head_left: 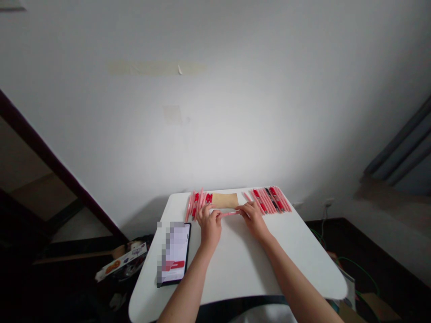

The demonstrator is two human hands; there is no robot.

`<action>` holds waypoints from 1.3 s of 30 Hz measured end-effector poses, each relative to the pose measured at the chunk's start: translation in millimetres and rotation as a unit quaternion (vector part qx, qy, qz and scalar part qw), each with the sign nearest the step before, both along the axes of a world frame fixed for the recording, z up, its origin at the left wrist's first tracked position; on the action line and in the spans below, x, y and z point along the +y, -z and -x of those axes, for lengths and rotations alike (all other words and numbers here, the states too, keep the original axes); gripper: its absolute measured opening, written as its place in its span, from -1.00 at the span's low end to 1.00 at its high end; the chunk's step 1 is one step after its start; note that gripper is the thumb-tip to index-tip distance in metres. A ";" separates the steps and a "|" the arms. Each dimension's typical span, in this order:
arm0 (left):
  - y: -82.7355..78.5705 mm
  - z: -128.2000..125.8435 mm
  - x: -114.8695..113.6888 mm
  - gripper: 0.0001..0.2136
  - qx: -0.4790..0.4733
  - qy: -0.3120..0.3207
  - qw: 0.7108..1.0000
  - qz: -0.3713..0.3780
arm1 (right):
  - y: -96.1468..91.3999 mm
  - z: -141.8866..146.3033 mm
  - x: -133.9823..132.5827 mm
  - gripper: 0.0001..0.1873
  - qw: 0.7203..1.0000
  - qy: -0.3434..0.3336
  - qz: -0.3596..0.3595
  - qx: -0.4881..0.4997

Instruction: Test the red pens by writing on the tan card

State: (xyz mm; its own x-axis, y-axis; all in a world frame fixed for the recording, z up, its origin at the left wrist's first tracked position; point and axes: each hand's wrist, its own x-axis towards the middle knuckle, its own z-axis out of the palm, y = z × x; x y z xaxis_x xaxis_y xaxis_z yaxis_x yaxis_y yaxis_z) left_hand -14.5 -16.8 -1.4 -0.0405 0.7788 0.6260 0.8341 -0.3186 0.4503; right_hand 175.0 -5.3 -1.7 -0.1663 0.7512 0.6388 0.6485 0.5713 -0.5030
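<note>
My left hand and my right hand hold one pink pen between them, each pinching an end, over the far part of the white table. Just behind the pen lies a brown paper pouch. A row of several pink and red pens lies to the right of the pouch. Another bunch of pink pens lies to its left, beside my left hand.
A phone with a lit screen lies on the table's left side. The wall stands right behind the table. Boxes and clutter sit on the dark floor at left, cables at right.
</note>
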 end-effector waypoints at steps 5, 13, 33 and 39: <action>2.0 -0.4 1.2 -0.88 -0.003 -0.006 1.000 -0.003 | -1.0 2.7 -2.9 -0.84 1.000 -0.005 0.014 -0.020; -0.5 0.7 0.6 -0.88 -0.001 0.014 1.000 -0.006 | -2.5 2.3 -3.0 -0.86 1.000 -0.005 0.008 -0.012; 0.2 0.1 0.9 -0.90 -0.007 0.001 1.000 -0.008 | -3.8 3.8 -5.8 -0.84 0.998 0.008 0.057 -0.038; -0.2 0.7 1.3 -0.90 -0.009 0.011 1.000 -0.020 | -0.6 1.4 -2.6 -0.87 0.998 0.010 0.045 -0.034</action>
State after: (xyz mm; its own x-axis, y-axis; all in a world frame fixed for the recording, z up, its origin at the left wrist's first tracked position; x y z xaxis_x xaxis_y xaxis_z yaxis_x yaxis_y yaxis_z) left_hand -15.2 -15.5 -1.2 -0.0350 0.7533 0.6567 0.8184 -0.3556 0.4515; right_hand 173.7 -7.8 -1.1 -0.1906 0.8084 0.5570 0.6935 0.5124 -0.5064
